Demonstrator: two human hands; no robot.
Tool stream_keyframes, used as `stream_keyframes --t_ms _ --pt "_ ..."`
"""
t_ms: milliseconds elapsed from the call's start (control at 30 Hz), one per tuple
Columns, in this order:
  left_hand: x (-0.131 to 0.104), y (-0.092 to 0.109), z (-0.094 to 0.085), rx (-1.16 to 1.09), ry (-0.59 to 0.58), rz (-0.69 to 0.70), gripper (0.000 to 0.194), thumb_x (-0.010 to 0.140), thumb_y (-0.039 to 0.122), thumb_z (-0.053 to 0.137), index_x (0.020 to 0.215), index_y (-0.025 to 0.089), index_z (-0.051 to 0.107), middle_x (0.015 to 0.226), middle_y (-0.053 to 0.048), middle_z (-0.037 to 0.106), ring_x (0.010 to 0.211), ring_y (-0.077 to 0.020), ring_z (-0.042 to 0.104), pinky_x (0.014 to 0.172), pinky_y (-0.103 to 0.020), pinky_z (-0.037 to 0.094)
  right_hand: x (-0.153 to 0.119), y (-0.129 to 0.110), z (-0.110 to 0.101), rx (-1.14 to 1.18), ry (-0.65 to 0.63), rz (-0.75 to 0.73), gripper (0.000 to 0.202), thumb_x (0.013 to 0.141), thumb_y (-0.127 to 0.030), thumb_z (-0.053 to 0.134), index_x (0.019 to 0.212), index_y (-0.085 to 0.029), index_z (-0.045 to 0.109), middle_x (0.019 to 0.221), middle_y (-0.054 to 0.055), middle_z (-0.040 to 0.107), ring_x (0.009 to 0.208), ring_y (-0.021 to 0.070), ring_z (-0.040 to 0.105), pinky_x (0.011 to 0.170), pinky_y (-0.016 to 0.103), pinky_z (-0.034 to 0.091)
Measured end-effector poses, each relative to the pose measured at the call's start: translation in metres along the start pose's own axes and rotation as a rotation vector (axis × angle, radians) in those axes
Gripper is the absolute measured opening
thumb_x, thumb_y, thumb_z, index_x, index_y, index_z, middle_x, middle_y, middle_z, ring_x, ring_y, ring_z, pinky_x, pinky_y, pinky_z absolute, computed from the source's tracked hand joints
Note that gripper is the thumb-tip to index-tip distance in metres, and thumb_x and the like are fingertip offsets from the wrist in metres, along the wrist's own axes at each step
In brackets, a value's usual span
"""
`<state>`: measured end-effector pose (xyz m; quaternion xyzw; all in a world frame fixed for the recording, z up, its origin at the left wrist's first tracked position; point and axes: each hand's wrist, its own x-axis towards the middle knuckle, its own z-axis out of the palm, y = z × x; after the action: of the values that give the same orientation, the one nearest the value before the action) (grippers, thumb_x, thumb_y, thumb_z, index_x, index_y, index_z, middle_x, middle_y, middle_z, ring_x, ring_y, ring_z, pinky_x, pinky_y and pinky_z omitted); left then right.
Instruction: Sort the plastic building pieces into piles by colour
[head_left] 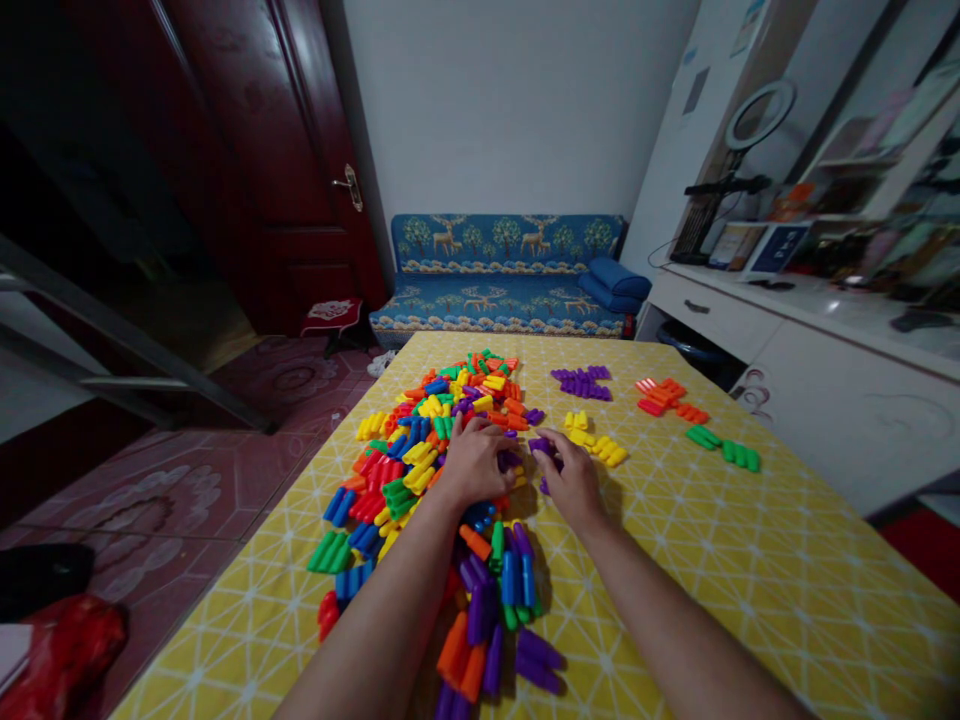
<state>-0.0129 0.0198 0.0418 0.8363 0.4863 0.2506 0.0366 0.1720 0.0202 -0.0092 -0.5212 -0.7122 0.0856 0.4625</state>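
A large heap of plastic tube-shaped building blocks in red, orange, yellow, green, blue and purple covers the left and middle of the table. My left hand is over the heap's right edge, its fingers curled round a purple block. Just to the right, my right hand pinches another purple block between thumb and fingers. The two hands are close together but apart. Beyond the right hand lie separate groups of yellow blocks, purple blocks, orange-red blocks and green blocks.
A yellow cloth with white lines covers the table. Behind it stands a blue patterned sofa. On the right is a white cabinet with a ring light. A dark red door and a small stool are at left.
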Motion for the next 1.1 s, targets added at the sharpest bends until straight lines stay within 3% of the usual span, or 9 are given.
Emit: stream_keyframes --t_ms 267,500,667,767,833,967,1100 --pt "0.0 0.002 0.001 0.006 -0.003 -0.022 0.034 0.067 0.013 0.066 0.09 0.035 0.077 0.09 -0.002 0.073 0.104 -0.0301 0.056 0.112 -0.063 0.018 -0.001 -0.002 0.001 0.056 -0.039 0.017 0.03 0.089 -0.024 0.053 0.118 -0.023 0.062 0.112 0.008 0.071 0.101 0.0231 0.067 0.089 0.039 0.053" --pt "0.002 0.003 0.002 -0.008 -0.023 -0.042 0.022 0.078 0.018 0.065 0.087 0.033 0.077 0.096 -0.003 0.074 0.106 -0.0297 0.056 0.11 -0.062 0.024 -0.001 -0.003 0.0 0.046 -0.068 0.047 0.029 0.088 -0.024 0.055 0.116 -0.024 0.063 0.107 0.007 0.072 0.096 0.0228 0.068 0.086 0.038 0.054" --pt "0.002 -0.002 0.007 0.03 0.115 -0.02 0.019 0.081 0.015 0.062 0.093 0.025 0.073 0.095 -0.005 0.073 0.103 -0.0273 0.059 0.113 -0.058 0.024 -0.002 0.0 0.002 0.114 -0.051 0.047 0.028 0.089 -0.025 0.056 0.116 -0.024 0.062 0.105 0.007 0.071 0.095 0.0223 0.067 0.087 0.038 0.054" --pt "0.004 -0.007 0.009 -0.048 0.274 -0.024 0.018 0.085 0.016 0.06 0.098 0.022 0.07 0.099 -0.006 0.072 0.102 -0.0246 0.062 0.11 -0.051 0.032 -0.002 -0.002 0.001 0.222 0.021 -0.019 0.026 0.09 -0.025 0.058 0.116 -0.023 0.06 0.109 0.008 0.069 0.097 0.022 0.066 0.086 0.038 0.054" --pt "0.006 -0.009 0.011 -0.139 0.332 -0.008 0.018 0.087 0.016 0.058 0.099 0.021 0.069 0.098 -0.006 0.073 0.097 -0.0228 0.064 0.099 -0.043 0.044 -0.002 -0.006 -0.001 0.278 0.054 -0.106 0.023 0.09 -0.024 0.06 0.113 -0.023 0.06 0.112 0.008 0.067 0.104 0.0223 0.064 0.09 0.039 0.054" --pt "0.006 -0.007 0.012 -0.283 0.331 0.096 0.017 0.087 0.014 0.059 0.098 0.02 0.07 0.091 -0.006 0.074 0.09 -0.0209 0.066 0.084 -0.034 0.05 -0.002 -0.015 -0.006 0.267 0.075 -0.247 0.019 0.088 -0.018 0.063 0.106 -0.024 0.062 0.125 0.01 0.059 0.121 0.0238 0.055 0.099 0.042 0.05" --pt "0.004 -0.004 0.013 -0.388 0.308 0.159 0.019 0.085 0.01 0.059 0.096 0.02 0.071 0.089 -0.004 0.075 0.085 -0.0186 0.068 0.079 -0.031 0.052 -0.003 -0.014 -0.004 0.249 0.014 -0.316 0.022 0.089 -0.013 0.06 0.108 -0.025 0.061 0.122 0.009 0.061 0.118 0.0221 0.057 0.101 0.043 0.049"
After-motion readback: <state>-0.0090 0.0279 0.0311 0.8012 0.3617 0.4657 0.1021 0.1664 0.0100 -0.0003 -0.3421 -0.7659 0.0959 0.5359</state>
